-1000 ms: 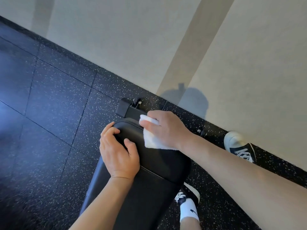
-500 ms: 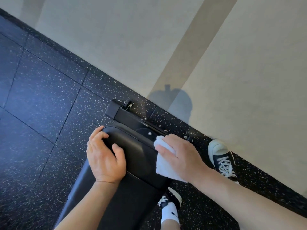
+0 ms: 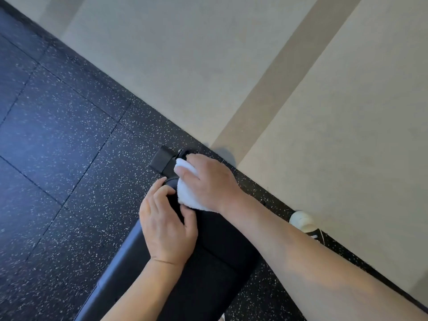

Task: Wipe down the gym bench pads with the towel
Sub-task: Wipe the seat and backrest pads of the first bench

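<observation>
Head view shows the right hand (image 3: 208, 184) pressing a bunched white towel (image 3: 187, 193) onto the far end of the black bench pad (image 3: 215, 251), fingers curled over the cloth, while the left hand (image 3: 165, 230) grips the pad's far left corner, fingers wrapped round its edge. The step in hand looks like wiping that far end; next probably calls for dragging the towel toward the near stretch.

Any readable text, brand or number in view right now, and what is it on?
None readable.
bench pad: plain black, no label showing.
towel: plain white.
shoe: only the toe and a bit of lace show; no marking legible.
bench frame foot: no visible print.
</observation>
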